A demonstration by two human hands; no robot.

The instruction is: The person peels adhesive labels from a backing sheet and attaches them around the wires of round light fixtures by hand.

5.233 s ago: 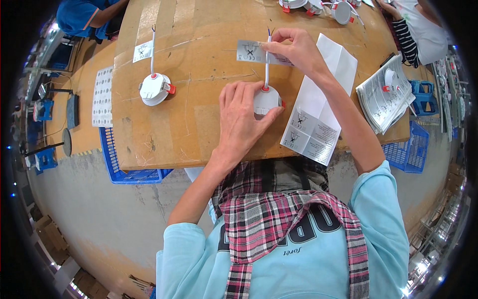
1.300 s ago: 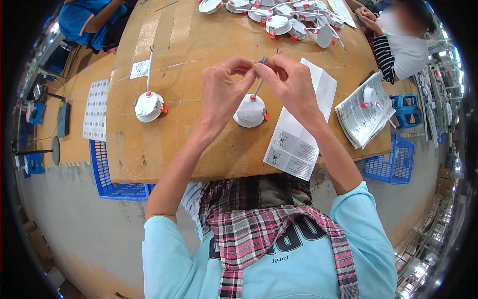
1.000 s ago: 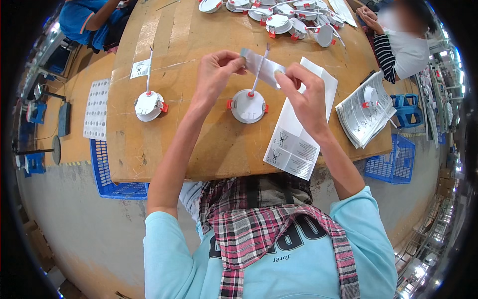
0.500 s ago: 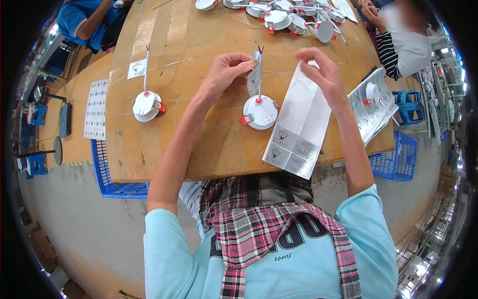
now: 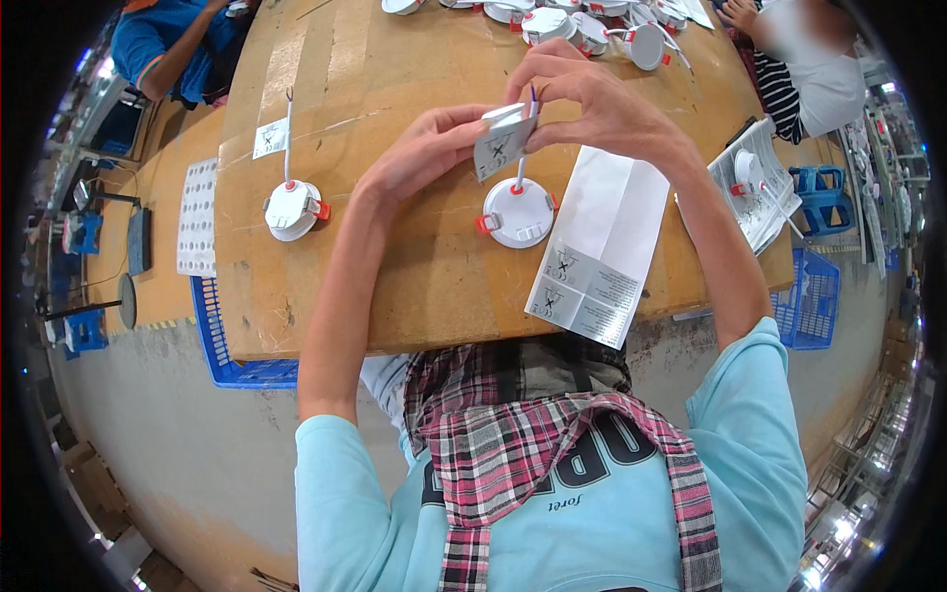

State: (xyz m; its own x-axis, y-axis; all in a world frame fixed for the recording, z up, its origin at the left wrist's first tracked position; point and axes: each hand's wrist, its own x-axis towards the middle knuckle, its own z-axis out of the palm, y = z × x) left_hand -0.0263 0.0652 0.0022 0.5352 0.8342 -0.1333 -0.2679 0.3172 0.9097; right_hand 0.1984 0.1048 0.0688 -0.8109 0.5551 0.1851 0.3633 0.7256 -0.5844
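A white round downlight [image 5: 517, 219] with red-tipped spring clips lies on the table in front of me, its white cable standing up. A silvery printed label [image 5: 500, 148] is folded around the upper cable, just below the bare wire ends. My left hand [image 5: 431, 150] pinches the label's left side between thumb and fingers. From the right, my right hand [image 5: 587, 107] curls over the cable top, thumb and fingertips closed at the label's other edge. Beside the downlight lies a label sheet [image 5: 612, 212], its upper part blank and its printed labels at the near end.
Another downlight [image 5: 292, 209] with a label [image 5: 270, 138] by its cable is at the left. Several downlights [image 5: 552, 25] are piled at the far side. A downlight on papers [image 5: 742, 202] sits right. Blue crates [image 5: 222, 345] stand below the table; two people are across it.
My right hand has left the label sheet and moved left to the cable top. The label, hanging from my left hand before, is now bent around the cable between both hands.
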